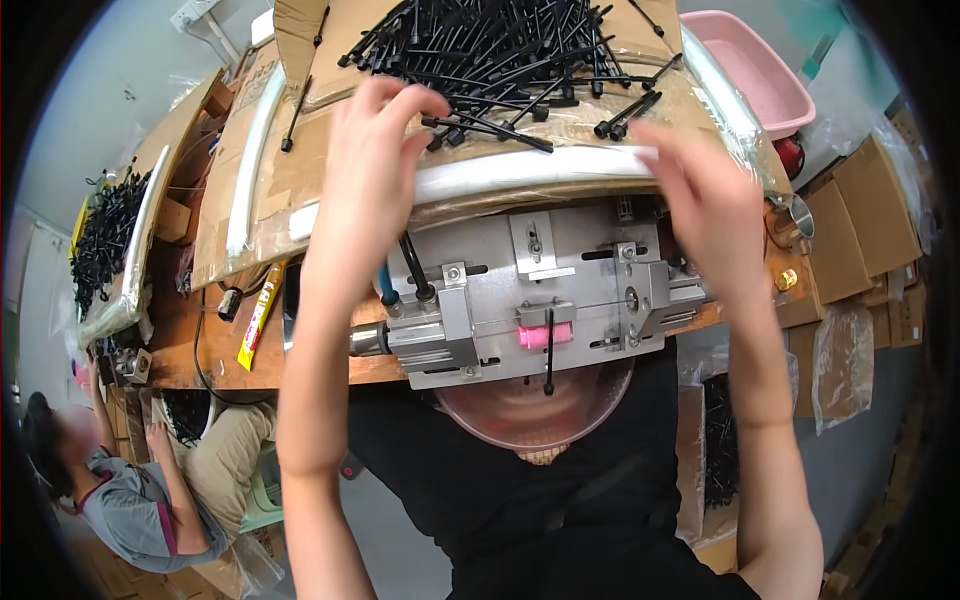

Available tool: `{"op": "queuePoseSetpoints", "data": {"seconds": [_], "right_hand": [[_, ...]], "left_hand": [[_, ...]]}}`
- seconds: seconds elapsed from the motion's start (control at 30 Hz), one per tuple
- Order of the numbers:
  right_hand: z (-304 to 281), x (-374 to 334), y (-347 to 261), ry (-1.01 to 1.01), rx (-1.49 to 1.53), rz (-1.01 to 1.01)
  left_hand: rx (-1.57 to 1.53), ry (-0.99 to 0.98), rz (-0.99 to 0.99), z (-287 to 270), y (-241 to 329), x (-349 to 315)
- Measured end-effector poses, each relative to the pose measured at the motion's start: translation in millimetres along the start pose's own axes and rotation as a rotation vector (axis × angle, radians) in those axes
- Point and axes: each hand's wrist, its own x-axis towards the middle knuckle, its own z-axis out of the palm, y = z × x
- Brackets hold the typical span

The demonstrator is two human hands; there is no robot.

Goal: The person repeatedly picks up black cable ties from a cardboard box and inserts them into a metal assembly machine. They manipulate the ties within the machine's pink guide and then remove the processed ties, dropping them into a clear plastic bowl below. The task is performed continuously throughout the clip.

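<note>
Workroom: wooden bench [185,355], with a seated co-worker [150,515] at the left and a pink basin [795,122] at the upper right.
Cardboard surface [318,135]: bears a heap of black rods [480,50] with thick ends; a white padded strip [500,176] runs along its near edge.
Left hand [375,150]: at the heap's near side, thumb and forefinger apart beside the rod ends.
Right hand [712,195]: blurred, near the strip's right end and a few loose rods.
Grip: I cannot tell whether either hand pinches a rod.
Metal fixture [590,280]: below the hands, with a pink block [530,338] and one black rod [549,365] across it.
Bowl [590,415]: under the fixture's front edge.
</note>
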Motion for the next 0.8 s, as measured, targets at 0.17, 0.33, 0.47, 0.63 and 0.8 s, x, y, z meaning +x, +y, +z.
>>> {"op": "queuePoseSetpoints", "data": {"seconds": [0.17, 0.33, 0.47, 0.63, 0.8], "right_hand": [[15, 76, 40, -0.624, 0.053, 0.095], [17, 93, 44, -0.812, 0.329, 0.223], [-8, 110, 51, -0.577, 0.509, 0.531], [-21, 98, 40, -0.169, 0.848, 0.515], [-39, 63, 45, 0.032, 1.055, 0.429]], "left_hand": [[-0.244, -0.247, -0.071, 23, -10, 39], [-0.36, -0.248, -0.045, 19, -11, 26], [-0.313, -0.16, -0.015, -7, -13, 17], [-0.012, -0.039, 0.009, -35, 6, -8], [-0.104, -0.086, -0.034, -38, 83, -79]]}}
